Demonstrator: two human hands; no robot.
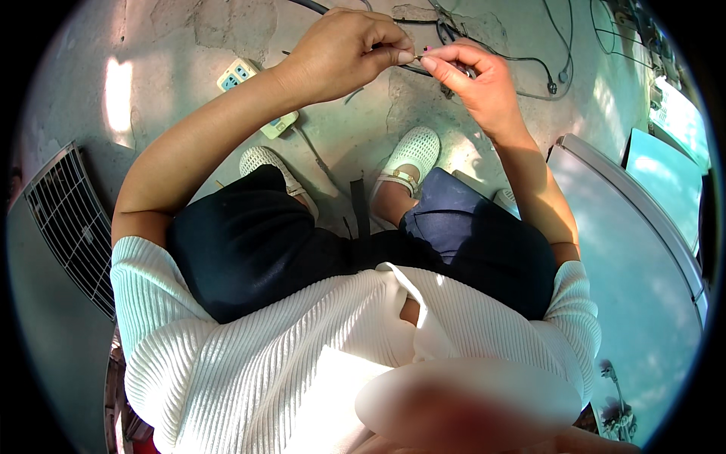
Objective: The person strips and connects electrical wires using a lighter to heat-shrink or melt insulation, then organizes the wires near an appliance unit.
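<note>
My left hand (349, 54) is closed at the top centre, thumb and index fingertips pinched on a small, thin piece (418, 58), perhaps a wire end, too small to make out clearly. My right hand (478, 83) faces it, fingers curled and closed on the same small piece, with something dark partly hidden under the fingers. Dark cables (548, 72) run on the concrete floor (174, 91) behind and beside both hands. Below my left forearm lies a cream power strip (236, 76) with blue socket faces, partly hidden by the arm.
My white woven shoes (408, 151) stand on the floor below my hands. A metal grille (64, 219) on a grey panel is at the left. Large pale panels (628, 250) fill the right, with more wire and clutter at the upper right edge.
</note>
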